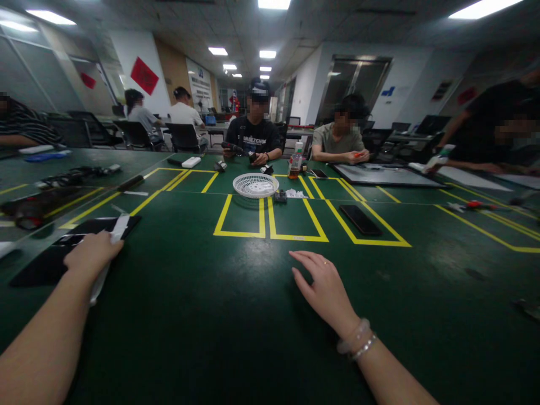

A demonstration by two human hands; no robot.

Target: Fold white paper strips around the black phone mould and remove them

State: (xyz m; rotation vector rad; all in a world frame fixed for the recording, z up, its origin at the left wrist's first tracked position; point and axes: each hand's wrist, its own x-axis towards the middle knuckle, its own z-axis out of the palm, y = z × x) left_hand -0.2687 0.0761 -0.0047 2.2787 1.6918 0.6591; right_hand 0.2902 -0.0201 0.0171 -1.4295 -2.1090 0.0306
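White strip [120,227] lies within left fingers [110,248] curled round it, right fingers [311,264] loosely outstretched

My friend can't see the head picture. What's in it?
The left hand holds a white strip by a black sheet on a green table; the right hand is empty. Beyond are a white slotted dish, a phone and people.

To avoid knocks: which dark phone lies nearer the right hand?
The black phone within yellow tape, beyond the right hand; the other phone lies farther, near the bottle holding amber liquid.
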